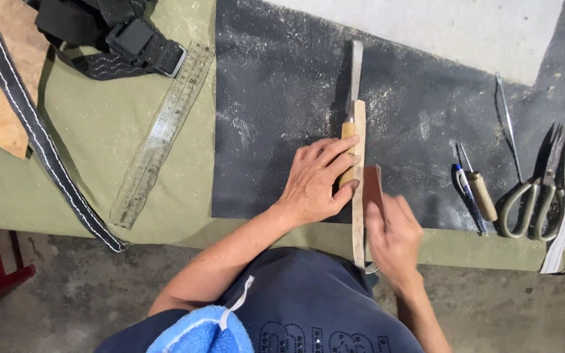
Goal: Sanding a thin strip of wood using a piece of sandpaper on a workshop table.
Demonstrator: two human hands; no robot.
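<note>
- Dusty black mat [276, 124] over olive cloth [99, 131] on a workbench; ruler [162, 134], scissors [531, 196], awl [480, 193] lying about.
- Risk, as a judgement: strip slipping sideways under rubbing, skinning fingertips pressed so near.
- Left hand [315, 180] flat, fingers spread over wooden-handled knife [353, 104] and pale strip [359, 189], pinning both to mat.
- Right hand [393, 235] blurred, closed on small reddish block [373, 186] beside strip.

right hand [393, 238] motion-blurred, grip unclear; strip [359, 189] partly under left hand [318, 180].
</note>
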